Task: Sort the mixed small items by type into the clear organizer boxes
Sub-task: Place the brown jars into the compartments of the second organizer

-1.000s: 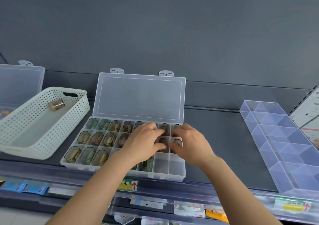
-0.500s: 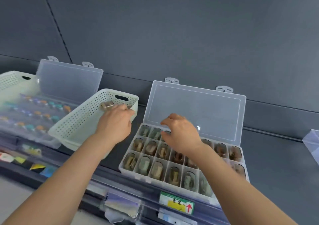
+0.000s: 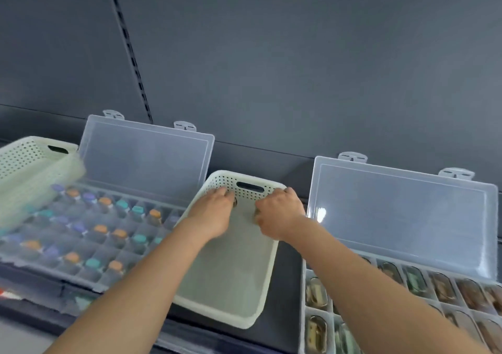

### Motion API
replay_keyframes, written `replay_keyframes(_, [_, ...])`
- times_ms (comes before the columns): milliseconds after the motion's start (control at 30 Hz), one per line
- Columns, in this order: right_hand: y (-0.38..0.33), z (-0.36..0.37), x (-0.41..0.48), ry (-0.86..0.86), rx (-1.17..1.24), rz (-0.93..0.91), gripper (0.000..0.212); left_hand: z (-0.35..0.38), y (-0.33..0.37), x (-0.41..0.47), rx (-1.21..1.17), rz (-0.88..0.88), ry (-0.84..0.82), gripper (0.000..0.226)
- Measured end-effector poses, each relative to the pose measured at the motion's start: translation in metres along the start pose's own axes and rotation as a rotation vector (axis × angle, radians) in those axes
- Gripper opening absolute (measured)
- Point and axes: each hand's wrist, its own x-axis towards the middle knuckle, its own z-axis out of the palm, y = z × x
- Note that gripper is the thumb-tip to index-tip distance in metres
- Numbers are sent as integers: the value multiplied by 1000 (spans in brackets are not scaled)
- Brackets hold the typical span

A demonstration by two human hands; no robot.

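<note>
Head view, single frame, blurred towards the left edge. Item 1: white perforated basket (image 3: 231, 285), centre of a dark shelf (image 3: 289, 258), standing between two clear organizer boxes, its slotted handle at the far end. Item 2: small round item (image 3: 234, 202), dark and metallic-looking, lying at the far end of that basket just below the handle slot, mostly hidden by fingers. Item 3: left hand (image 3: 214, 213), back uppermost, reaching into the basket with its fingers bent down over the small round item and touching it; whether they pinch it cannot be told. Item 4: right hand (image 3: 279, 215), also inside the far end of the basket, near the left hand but apart from it, fingers curled under the palm; whether anything lies within them cannot be told. Item 5: left organizer box (image 3: 89, 281), just beside the basket, lid (image 3: 144, 163) standing open against the back panel (image 3: 298, 68), its compartments holding capped vials (image 3: 100, 228) with orange, teal and purple tops. Item 6: right organizer box (image 3: 303, 313), lid (image 3: 402, 217) likewise raised, its compartments holding oblong brassy, green and brown pieces (image 3: 316, 329), one to a compartment where they can be made out. Item 7: second basket (image 3: 32, 168), same perforated white pattern, at far left, overlapping the left organizer box's far corner, badly blurred.
</note>
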Motion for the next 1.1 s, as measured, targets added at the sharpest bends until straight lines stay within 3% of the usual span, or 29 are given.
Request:
replay_keyframes(133, [-5, 3, 21, -131, -112, 7, 37, 9, -5, 16, 7, 14, -25, 63])
replay_keyframes(333, [-4, 9, 36, -172, -64, 35, 36, 13, -6, 24, -38, 5, -40, 36])
replay_keyframes(567, [5, 14, 32, -40, 179, 35, 27, 4, 2, 34, -119, -35, -113, 44])
replay_keyframes(700, [16, 4, 11, 172, 405, 38, 19, -11, 3, 30, -255, -45, -37, 46])
replay_keyframes(900, [39, -6, -56, 451, 675, 107, 40, -45, 30, -8, -710, -22, 167, 41])
replay_keyframes(1100, [68, 5, -139, 506, 834, 174, 42, -48, 101, -70, -1052, 86, 185, 41])
